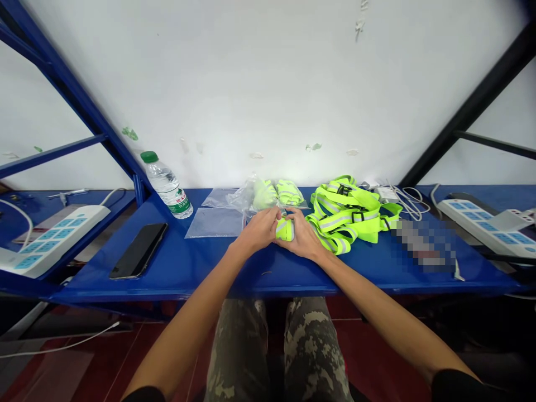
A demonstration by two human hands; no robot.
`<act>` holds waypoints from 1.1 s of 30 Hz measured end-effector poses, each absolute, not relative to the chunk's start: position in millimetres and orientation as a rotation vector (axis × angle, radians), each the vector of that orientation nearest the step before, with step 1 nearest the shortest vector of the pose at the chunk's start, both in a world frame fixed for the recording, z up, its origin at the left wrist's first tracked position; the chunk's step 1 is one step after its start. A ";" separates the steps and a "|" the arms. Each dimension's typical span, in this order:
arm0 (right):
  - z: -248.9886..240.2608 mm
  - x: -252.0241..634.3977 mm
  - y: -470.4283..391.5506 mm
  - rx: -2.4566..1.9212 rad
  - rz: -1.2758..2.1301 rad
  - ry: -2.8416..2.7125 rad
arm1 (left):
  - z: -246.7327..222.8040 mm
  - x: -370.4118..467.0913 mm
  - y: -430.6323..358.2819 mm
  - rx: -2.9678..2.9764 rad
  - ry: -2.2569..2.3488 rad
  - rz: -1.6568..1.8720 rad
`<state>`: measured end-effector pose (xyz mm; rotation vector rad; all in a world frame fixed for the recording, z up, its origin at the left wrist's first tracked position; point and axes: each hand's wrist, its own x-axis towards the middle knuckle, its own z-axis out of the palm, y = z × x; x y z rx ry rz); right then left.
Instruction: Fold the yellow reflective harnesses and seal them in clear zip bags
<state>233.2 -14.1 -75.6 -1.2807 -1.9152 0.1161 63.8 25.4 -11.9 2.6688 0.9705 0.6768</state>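
Note:
Between my two hands is a small folded bundle of neon yellow reflective strap (285,229), just above the blue table. My left hand (262,228) grips its left side with fingers bent. Around its right side curl the fingers of my right hand (302,234). Right of my hands lies a loose heap of neon yellow straps (349,215) with black buckles. Behind my hands, two rolled yellow bundles rest near the wall, the left one (264,194) in clear plastic, the right one (288,192) beside it. Flat clear plastic bags (215,223) lie to the left.
A water bottle (168,185) with a green cap and a black phone (139,251) are on the left of the blue table (180,273). White cables (412,202) and a blurred item lie at the right. Power strips (56,237) sit beyond both frame posts.

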 end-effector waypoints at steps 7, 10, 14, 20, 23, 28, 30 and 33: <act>-77.9 234.6 -9.3 -1.241 0.050 -1.872 | -7.8 66.8 17.8 2.728 0.912 0.688; -80.1 235.5 -8.0 -1.264 0.023 -1.792 | -12.1 67.5 19.1 2.765 0.968 0.778; -81.0 235.8 -9.0 -1.254 0.006 -1.813 | -19.8 69.2 20.0 2.788 1.013 0.895; -77.9 238.4 -8.5 -1.226 0.077 -1.789 | -31.2 69.6 18.6 2.447 1.006 1.335; -75.1 240.3 -7.7 -1.248 0.087 -1.700 | -33.6 69.5 25.6 1.714 1.348 1.725; -70.6 239.5 -9.0 -1.169 0.142 -1.674 | -30.4 79.2 41.4 1.033 0.827 1.297; -70.2 239.1 -9.3 -1.144 0.119 -1.675 | -32.7 85.6 42.0 0.963 0.704 1.210; -71.9 239.0 -8.8 -1.194 0.041 -1.640 | -41.6 95.8 36.3 0.931 0.687 1.205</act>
